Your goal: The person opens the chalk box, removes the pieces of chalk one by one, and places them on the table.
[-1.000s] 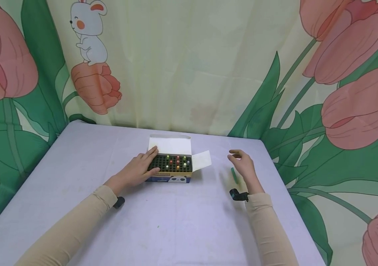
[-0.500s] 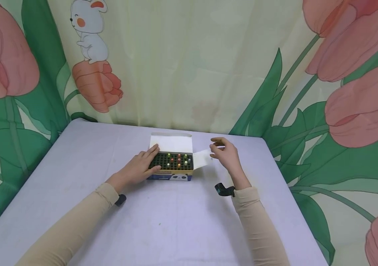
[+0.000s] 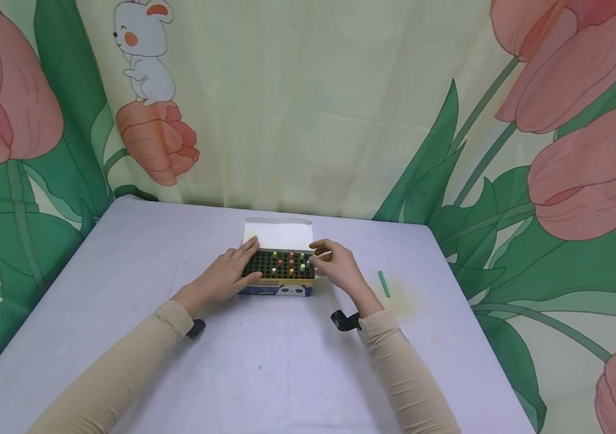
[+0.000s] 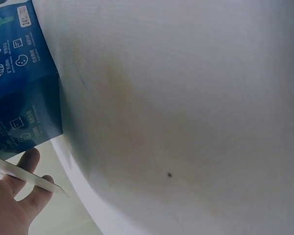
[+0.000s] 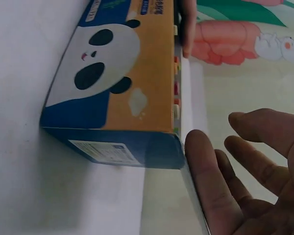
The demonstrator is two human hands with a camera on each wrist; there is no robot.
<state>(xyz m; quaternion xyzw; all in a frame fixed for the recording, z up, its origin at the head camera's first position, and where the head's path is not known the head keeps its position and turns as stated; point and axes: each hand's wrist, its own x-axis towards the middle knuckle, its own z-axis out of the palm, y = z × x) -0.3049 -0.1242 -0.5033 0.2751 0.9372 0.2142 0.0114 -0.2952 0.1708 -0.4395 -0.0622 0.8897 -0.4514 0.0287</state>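
Note:
An open cardboard box with a panda on its front stands mid-table. Several colourful crayon ends rise from the right part of its dark holed tray. My left hand rests over the box's left end, thumb at the front rim and fingers toward the raised lid. Beside that hand, a white flap edge shows in the left wrist view. My right hand is at the right end, its thumb against the side flap at the box corner. Its fingers are spread, with nothing visible between them and the thumb.
A green crayon lies on the white tablecloth to the right of my right hand. A curtain printed with tulips and a rabbit hangs behind the table.
My right hand has moved left from above the green crayon to the box's right end, covering most of the side flap. The left hand stays on the box.

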